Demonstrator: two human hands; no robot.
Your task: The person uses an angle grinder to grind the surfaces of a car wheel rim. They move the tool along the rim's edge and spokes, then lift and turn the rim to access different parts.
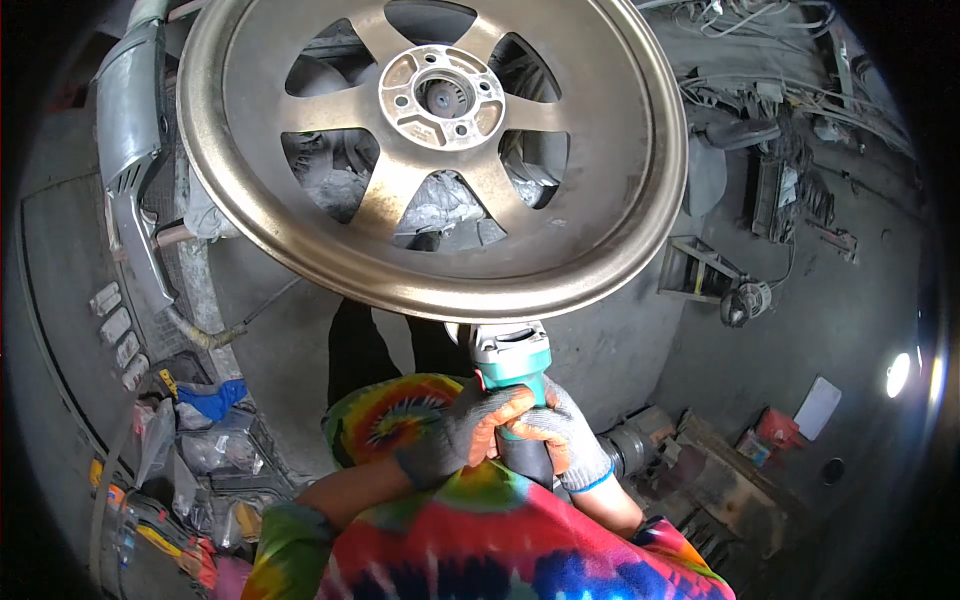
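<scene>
A large bronze-coloured wheel rim (400,200) with several spokes fills the upper middle of the head view. Just below its near lip is a teal angle grinder (515,365) with a silver metal head. My left hand (468,428), in a grey glove with orange on the fingers, is closed around the grinder's body from the left. From the right, my right hand (568,432) wraps the same body in a similar glove with a blue cuff. The grinder's head meets the rim's edge in this view; whether it touches is unclear, and its disc is mostly hidden.
On the left hangs a grey metal housing (132,105) with a bent arm. Lower left, bags and tools crowd containers beside a blue cloth (212,400). A motor on a metal frame (742,300) stands at right. Cables (780,85) run along the upper right.
</scene>
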